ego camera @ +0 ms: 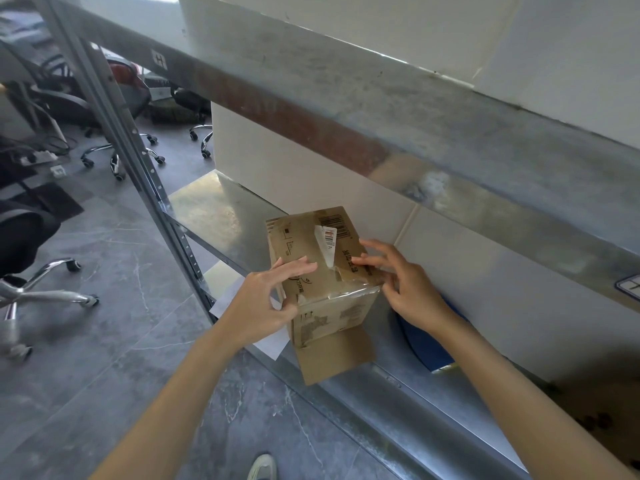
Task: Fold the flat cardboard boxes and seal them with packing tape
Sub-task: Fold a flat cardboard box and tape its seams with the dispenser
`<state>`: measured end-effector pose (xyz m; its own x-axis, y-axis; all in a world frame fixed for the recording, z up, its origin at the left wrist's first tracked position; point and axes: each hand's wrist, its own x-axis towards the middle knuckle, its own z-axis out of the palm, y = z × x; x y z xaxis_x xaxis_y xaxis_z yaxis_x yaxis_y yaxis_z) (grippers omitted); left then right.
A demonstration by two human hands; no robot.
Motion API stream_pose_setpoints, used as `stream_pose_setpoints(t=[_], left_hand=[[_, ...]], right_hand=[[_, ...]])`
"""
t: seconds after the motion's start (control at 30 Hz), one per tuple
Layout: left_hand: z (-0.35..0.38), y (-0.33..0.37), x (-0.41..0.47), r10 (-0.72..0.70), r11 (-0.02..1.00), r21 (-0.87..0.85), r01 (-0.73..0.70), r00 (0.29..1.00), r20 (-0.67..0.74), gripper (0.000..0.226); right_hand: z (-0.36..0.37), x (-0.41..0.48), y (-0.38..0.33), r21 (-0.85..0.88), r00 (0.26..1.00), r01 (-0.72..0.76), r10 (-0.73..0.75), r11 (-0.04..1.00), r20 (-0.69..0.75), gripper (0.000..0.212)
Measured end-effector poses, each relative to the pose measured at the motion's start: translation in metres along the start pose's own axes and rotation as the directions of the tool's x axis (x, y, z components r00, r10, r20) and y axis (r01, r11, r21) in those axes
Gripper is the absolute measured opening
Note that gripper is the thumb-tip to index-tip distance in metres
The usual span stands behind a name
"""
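Two hands: left hand [273,303] grips small brown cardboard box [311,244]; right hand [407,289] presses top, fingers spread.
Technique: rub clear tape [346,293] flat.

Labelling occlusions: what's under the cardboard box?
The metal shelf; white paper pokes out on its left. How far the paper runs beneath is covered by the box and left hand.
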<state>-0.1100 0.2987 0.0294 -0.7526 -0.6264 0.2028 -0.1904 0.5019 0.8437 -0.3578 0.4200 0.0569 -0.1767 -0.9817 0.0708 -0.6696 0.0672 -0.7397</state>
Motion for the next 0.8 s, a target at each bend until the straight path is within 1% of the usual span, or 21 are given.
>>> stream_pose_setpoints(t=[0.2,0.3,0.4,0.5,0.6,0.63,0.7,0.77,0.8], left_hand=[[0.005,0.001,0.002,0.04,0.999,0.024,-0.038,0.997,-0.062,0.056],[0.008,-0.002,0.0,0.063,0.997,0.04,-0.06,0.995,-0.078,0.056],[0.011,-0.005,0.003,0.066,0.997,0.036,-0.062,0.992,-0.108,0.055],[0.017,-0.007,0.002,0.064,0.998,0.022,-0.061,0.982,-0.179,0.054],[0.027,-0.003,0.002,0.049,0.998,-0.018,-0.056,0.966,-0.255,0.045],[0.029,-0.001,0.002,0.041,0.998,-0.03,-0.051,0.963,-0.268,0.046],[0.028,0.0,0.003,0.032,0.999,-0.035,-0.042,0.969,-0.244,0.061],[0.025,-0.004,0.003,0.06,0.998,-0.003,-0.062,0.976,-0.21,0.072],[0.024,-0.005,0.003,0.076,0.997,0.014,-0.075,0.976,-0.202,0.073]], right_hand=[[0.002,0.002,0.006,-0.016,0.999,0.036,-0.037,0.999,-0.024,0.066],[0.003,0.004,0.003,0.031,0.999,-0.008,0.009,0.999,-0.05,0.064],[0.003,0.006,0.003,0.04,0.997,-0.025,0.028,0.999,-0.075,0.064],[0.007,0.005,0.004,0.073,0.995,-0.032,0.039,0.997,-0.095,0.061],[0.015,0.0,0.001,0.141,0.992,-0.051,0.066,0.989,-0.107,0.059],[0.016,-0.001,0.0,0.169,0.992,-0.066,0.082,0.983,-0.094,0.061],[0.013,-0.002,0.002,0.195,0.993,-0.101,0.111,0.976,-0.042,0.075],[0.009,-0.001,0.006,0.161,0.993,-0.113,0.115,0.981,-0.002,0.091],[0.009,0.001,0.006,0.138,0.994,-0.106,0.107,0.985,-0.003,0.092]])
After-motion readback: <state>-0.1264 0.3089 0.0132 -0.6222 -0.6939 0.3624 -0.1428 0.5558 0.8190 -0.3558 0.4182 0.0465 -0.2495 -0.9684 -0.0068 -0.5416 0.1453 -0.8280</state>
